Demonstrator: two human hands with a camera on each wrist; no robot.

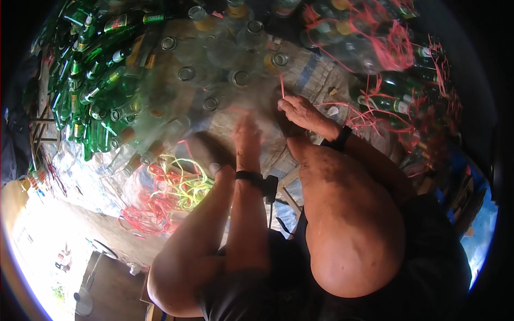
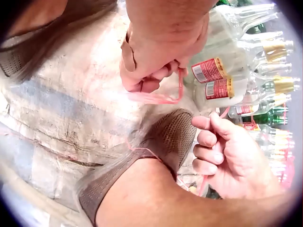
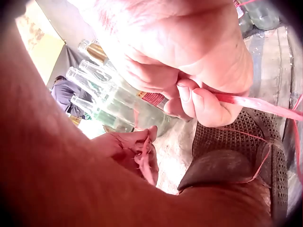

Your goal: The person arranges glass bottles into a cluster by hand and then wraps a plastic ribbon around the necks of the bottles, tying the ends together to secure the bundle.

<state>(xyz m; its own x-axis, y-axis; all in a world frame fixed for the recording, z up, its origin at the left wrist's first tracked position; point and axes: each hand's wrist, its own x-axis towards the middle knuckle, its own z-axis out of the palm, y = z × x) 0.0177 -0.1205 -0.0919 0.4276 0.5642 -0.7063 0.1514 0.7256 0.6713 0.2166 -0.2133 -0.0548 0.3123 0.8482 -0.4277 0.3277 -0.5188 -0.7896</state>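
Note:
A strand of pink plastic twine (image 1: 282, 85) runs from my right hand (image 1: 305, 113) toward a group of clear glass bottles (image 1: 241, 79). The fingers of that hand curl round the twine (image 3: 260, 105) in the right wrist view. My left hand (image 1: 247, 131), blurred in the head view, is low beside the bottles. From its curled fingers a bent length of pink twine hangs, seen in the left wrist view, where the left hand (image 2: 163, 52) is near bottles with red labels (image 2: 210, 71). Bottle bases are partly hidden by my hands.
Many green bottles (image 1: 80, 101) lie stacked at the left. Loose pink and yellow twine (image 1: 187, 184) is heaped by my left leg. More bottles under tangled pink twine (image 1: 396, 48) fill the right side. My shoes (image 2: 173, 137) stand on a worn sheet (image 2: 52, 123).

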